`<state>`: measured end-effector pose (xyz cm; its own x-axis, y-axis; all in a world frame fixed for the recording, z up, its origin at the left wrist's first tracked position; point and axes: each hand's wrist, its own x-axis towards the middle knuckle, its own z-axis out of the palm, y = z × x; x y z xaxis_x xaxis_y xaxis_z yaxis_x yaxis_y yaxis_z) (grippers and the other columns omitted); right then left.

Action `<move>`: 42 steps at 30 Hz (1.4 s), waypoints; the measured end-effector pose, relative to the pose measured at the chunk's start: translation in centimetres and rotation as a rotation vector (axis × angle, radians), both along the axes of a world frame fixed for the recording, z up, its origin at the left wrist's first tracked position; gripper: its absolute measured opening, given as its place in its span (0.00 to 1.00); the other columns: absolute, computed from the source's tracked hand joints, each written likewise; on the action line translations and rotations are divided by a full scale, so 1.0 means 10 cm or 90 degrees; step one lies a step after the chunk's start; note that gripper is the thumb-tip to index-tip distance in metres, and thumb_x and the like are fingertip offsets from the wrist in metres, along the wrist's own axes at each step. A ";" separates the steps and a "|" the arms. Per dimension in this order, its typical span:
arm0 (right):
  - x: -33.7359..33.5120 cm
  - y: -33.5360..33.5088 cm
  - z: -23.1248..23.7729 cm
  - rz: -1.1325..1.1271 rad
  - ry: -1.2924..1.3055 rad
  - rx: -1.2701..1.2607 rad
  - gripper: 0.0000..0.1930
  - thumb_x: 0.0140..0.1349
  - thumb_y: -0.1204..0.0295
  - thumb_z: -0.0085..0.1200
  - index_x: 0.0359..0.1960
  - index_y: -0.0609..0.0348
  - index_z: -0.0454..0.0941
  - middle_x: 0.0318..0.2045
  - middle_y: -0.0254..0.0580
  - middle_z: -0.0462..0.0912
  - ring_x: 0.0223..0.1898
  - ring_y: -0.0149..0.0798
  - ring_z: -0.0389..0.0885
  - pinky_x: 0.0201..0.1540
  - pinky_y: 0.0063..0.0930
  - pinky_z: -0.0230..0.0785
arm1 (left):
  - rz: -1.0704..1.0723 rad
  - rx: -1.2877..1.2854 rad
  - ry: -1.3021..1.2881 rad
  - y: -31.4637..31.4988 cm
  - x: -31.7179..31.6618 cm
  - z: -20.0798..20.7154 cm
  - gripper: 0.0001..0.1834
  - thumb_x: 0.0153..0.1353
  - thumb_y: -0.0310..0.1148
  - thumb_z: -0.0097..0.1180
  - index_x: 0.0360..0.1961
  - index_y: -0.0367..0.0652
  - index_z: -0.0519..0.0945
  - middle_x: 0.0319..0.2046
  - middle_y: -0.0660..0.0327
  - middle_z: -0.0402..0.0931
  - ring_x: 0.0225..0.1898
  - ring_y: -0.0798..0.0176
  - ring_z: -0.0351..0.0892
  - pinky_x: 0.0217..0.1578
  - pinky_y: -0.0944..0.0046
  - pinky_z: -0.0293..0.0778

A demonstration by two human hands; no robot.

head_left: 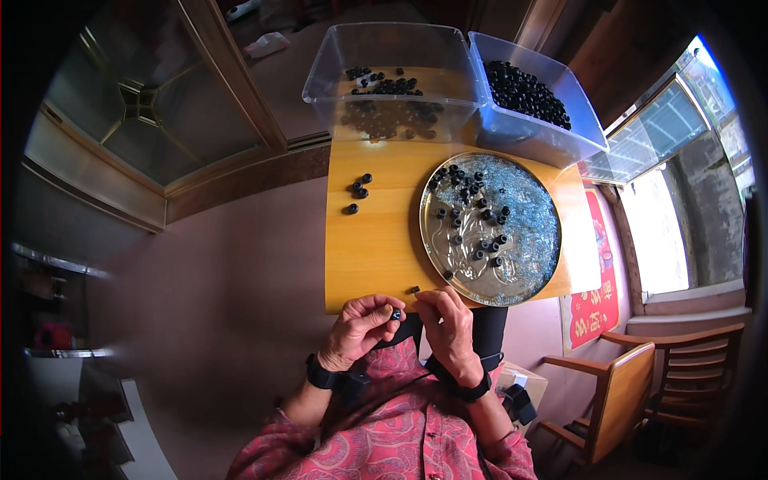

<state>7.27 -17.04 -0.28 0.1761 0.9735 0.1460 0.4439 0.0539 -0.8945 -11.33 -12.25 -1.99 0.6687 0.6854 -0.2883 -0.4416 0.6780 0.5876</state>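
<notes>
Near the table's front edge, my left hand [358,330] pinches a small black cap-like piece [396,314] between thumb and fingers. Close to its right, my right hand [450,326] has its thumb and fingertips pressed together; anything between them is too small to make out. Just past my fingertips, another small black piece [414,290] lies by the table edge. A round shiny metal tray [426,232] sits beyond my right hand. Scattered black pieces [484,248] lie in it, beside a heap of tiny clear bluish bits [528,224] along its right side.
The wooden table [376,248] carries several loose black pieces [360,190] on its left part. At its far end stand a clear plastic bin [392,36] with some black pieces and a second bin [520,128] holding many more. A wooden chair [620,392] is at the right.
</notes>
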 end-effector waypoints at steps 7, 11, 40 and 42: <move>-0.04 0.13 -0.08 -0.009 -0.332 0.095 0.14 0.53 0.80 0.55 0.43 0.59 0.81 0.41 0.43 0.77 0.42 0.46 0.79 0.38 0.36 0.76 | 0.040 -0.036 -0.061 0.02 0.02 -0.01 0.12 0.69 0.30 0.55 0.49 0.35 0.80 0.37 0.58 0.80 0.33 0.72 0.78 0.34 0.73 0.75; -0.05 0.15 -0.06 0.002 -0.402 0.069 0.15 0.51 0.80 0.53 0.43 0.60 0.80 0.42 0.42 0.75 0.44 0.45 0.76 0.39 0.36 0.75 | 0.060 -0.020 -0.070 0.01 0.04 -0.03 0.12 0.69 0.30 0.55 0.49 0.35 0.80 0.38 0.59 0.80 0.33 0.72 0.78 0.34 0.73 0.76; 0.17 -0.11 0.23 -0.078 -0.082 0.126 0.12 0.58 0.84 0.60 0.43 0.62 0.81 0.31 0.43 0.81 0.28 0.38 0.82 0.29 0.26 0.73 | 0.051 0.013 0.026 0.05 0.56 0.06 0.11 0.69 0.30 0.55 0.49 0.38 0.81 0.36 0.64 0.81 0.35 0.73 0.79 0.36 0.73 0.78; 0.18 -0.11 0.24 -0.084 -0.068 0.126 0.11 0.56 0.85 0.61 0.41 0.62 0.79 0.31 0.45 0.82 0.28 0.38 0.83 0.29 0.26 0.73 | 0.051 -0.009 0.005 0.05 0.56 0.04 0.11 0.69 0.30 0.55 0.49 0.38 0.81 0.36 0.64 0.80 0.34 0.73 0.79 0.36 0.72 0.77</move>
<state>9.04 -18.14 2.11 0.2731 0.8936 0.3561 0.5495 0.1589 -0.8202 -5.69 -11.76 -1.56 0.6098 0.7322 -0.3034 -0.4902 0.6492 0.5816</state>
